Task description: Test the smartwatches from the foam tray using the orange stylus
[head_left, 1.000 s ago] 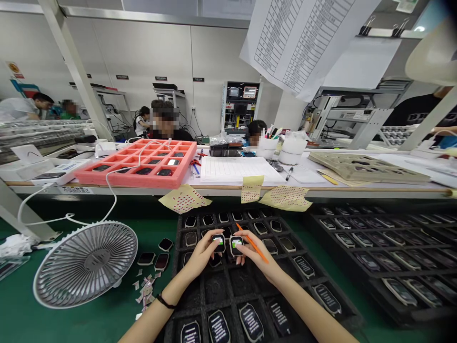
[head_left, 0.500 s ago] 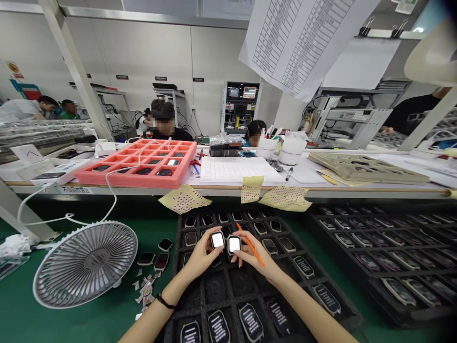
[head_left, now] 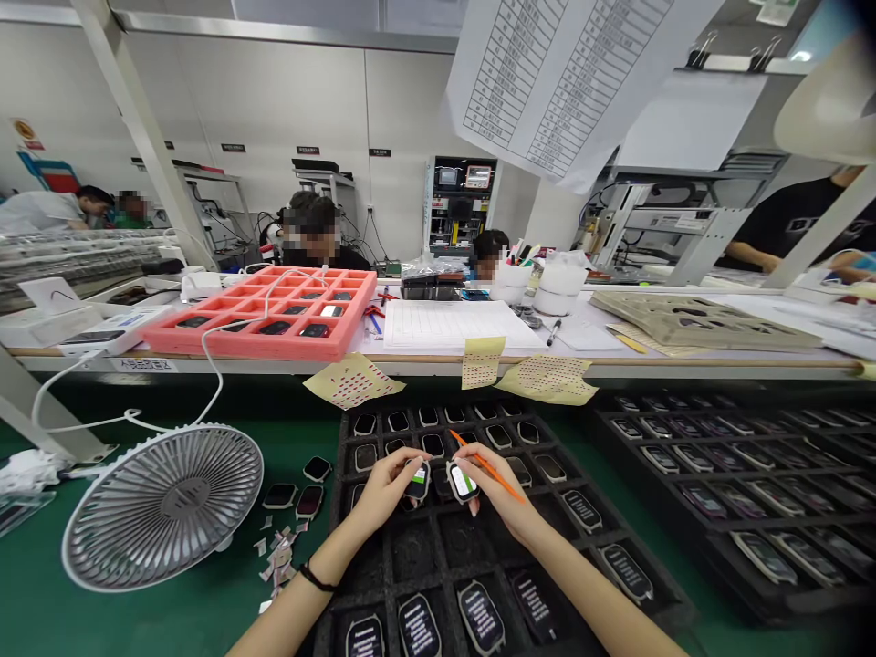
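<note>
My left hand (head_left: 390,484) is closed on a watch face (head_left: 417,480) whose screen shows green and white over a dark part. Just to its right, my right hand (head_left: 496,484) grips a second watch face (head_left: 463,481), tilted, with a white and green screen. An orange stick (head_left: 489,467) also lies in my right hand, slanting across the fingers. Both hands are above a black foam tray (head_left: 428,579). Its back rows hold dark-screened watch faces, and lit text shows on several watch faces (head_left: 481,617) near the front.
A grey fan (head_left: 164,506) stands at left, beside loose watch faces (head_left: 280,495) and paper scraps (head_left: 279,558). Another black tray (head_left: 704,566) lies at right. On the shelf are a pink tray (head_left: 253,342) and papers (head_left: 458,324). People sit beyond it.
The two watch faces have moved slightly apart and tilted. Their screens went from plain white to green and white. My thumbs have shifted from the screens to the upper edges.
</note>
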### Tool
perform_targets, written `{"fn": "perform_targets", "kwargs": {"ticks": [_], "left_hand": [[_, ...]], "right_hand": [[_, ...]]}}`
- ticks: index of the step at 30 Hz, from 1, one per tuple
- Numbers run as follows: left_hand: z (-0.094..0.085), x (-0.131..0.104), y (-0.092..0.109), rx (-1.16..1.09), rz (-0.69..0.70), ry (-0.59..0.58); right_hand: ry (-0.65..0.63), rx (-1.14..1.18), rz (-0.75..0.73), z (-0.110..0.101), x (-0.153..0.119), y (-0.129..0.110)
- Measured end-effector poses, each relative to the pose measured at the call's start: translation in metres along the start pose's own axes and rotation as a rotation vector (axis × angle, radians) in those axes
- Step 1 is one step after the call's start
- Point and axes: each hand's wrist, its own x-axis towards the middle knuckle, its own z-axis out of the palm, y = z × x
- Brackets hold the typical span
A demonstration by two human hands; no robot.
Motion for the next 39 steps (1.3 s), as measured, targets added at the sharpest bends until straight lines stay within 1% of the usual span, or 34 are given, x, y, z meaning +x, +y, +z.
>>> {"fn": "perform_targets", "kwargs": {"ticks": [7, 16, 22, 25, 28, 31, 35, 39], "left_hand": [[-0.003, 0.0, -0.003, 0.068, 0.014, -0.033], [-0.002, 0.0, -0.008, 0.006, -0.001, -0.09], [-0.002, 0.0, -0.005, 0.037, 0.01, -0.066], [-0.002, 0.002, -0.008, 0.028, 0.01, -0.075], [-0.003, 0.003, -0.012, 0.024, 0.024, -0.05], [-0.003, 0.004, -0.015, 0.005, 0.029, -0.031], [-0.002, 0.005, -0.019, -0.038, 0.03, -0.046], [-0.001, 0.005, -0.022, -0.093, 0.063, -0.035]], "right_hand": [[0.003, 0.02, -0.003, 0.001, 0.0, 0.002], [0.011, 0.042, -0.006, 0.002, 0.001, 0.001], [0.013, 0.025, 0.004, 0.002, 0.001, 0.0], [0.017, 0.012, 0.008, 0.002, 0.0, 0.0], [0.024, 0.007, 0.007, 0.002, 0.0, 0.001], [0.006, 0.007, -0.007, 0.001, 0.001, 0.003], [-0.027, 0.01, -0.045, 0.0, 0.004, 0.008], [-0.057, 0.018, -0.051, -0.001, 0.006, 0.011]]}}
